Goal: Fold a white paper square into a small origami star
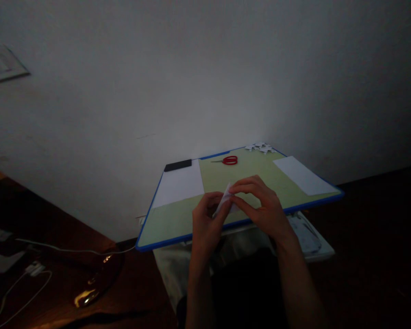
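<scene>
A small piece of white folded paper point(223, 200) is raised over the near edge of the table, pinched between both hands. My left hand point(207, 217) grips its lower left part with thumb and fingers. From the right, my right hand point(260, 205) pinches the paper's upper edge between thumb and fingertips. Beyond the hands, red-handled scissors point(230, 160) lie on the table with their blades toward the left. Several white folded paper pieces point(262, 147) are heaped at the far right corner.
The small pale green table point(171, 227) has a blue rim and stands against a wall. White sheets point(180, 185) lie on its left and another white sheet point(303, 175) on its right. A flat black object point(178, 165) sits at the far left corner. Below right is a white tray point(310, 237).
</scene>
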Motion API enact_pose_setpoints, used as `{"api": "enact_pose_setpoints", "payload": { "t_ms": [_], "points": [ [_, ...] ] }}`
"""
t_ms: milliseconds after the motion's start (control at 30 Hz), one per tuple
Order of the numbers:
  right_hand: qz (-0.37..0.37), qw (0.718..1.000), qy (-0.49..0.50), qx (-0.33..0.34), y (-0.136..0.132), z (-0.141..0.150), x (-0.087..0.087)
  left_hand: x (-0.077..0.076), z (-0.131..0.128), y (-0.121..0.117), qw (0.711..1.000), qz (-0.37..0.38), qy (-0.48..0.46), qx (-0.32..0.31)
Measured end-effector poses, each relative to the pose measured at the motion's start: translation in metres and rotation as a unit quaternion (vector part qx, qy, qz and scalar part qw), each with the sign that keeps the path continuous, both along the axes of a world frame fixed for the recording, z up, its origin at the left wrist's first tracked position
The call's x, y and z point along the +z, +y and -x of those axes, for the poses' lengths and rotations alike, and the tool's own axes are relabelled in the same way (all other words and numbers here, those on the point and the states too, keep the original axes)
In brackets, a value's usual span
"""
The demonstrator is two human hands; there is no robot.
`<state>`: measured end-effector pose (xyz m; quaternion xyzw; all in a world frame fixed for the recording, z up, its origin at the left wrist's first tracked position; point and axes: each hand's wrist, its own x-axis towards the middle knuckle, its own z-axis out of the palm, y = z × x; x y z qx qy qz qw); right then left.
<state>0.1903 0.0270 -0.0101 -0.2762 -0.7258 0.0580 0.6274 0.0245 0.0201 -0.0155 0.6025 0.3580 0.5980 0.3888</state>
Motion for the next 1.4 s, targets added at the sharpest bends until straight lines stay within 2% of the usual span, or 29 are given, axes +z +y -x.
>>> {"api": "enact_pose_setpoints", "payload": {
  "t_ms": [100,200,367,667,867,1067,1400],
  "points": [
    [0.027,0.999,-0.008,0.029,-0.001,-0.001,-0.001,-0.001,0.001,0.0,1.0,-0.009,0.015,0.014],
    [0.05,0.998,-0.005,0.028,-0.001,0.0,-0.003,-0.002,0.004,-0.001,0.999,-0.02,0.043,0.026],
    [0.021,1.0,0.006,-0.018,-0.001,0.003,-0.001,-0.001,0.005,-0.003,0.997,-0.019,0.07,0.04],
    [-0.032,0.995,0.012,-0.097,0.003,0.011,-0.004,0.002,0.0,-0.004,0.997,0.01,0.058,0.051],
    [-0.035,0.998,0.005,-0.047,0.005,0.009,-0.006,0.004,0.0,-0.004,0.996,0.016,0.022,0.083],
    [0.0,1.0,0.019,0.016,0.0,0.005,-0.005,0.001,0.003,-0.002,0.996,0.032,-0.036,0.076],
    [-0.01,0.999,0.029,0.021,-0.007,0.012,0.0,-0.005,0.004,0.001,0.993,0.028,-0.072,0.09]
  ]
}}
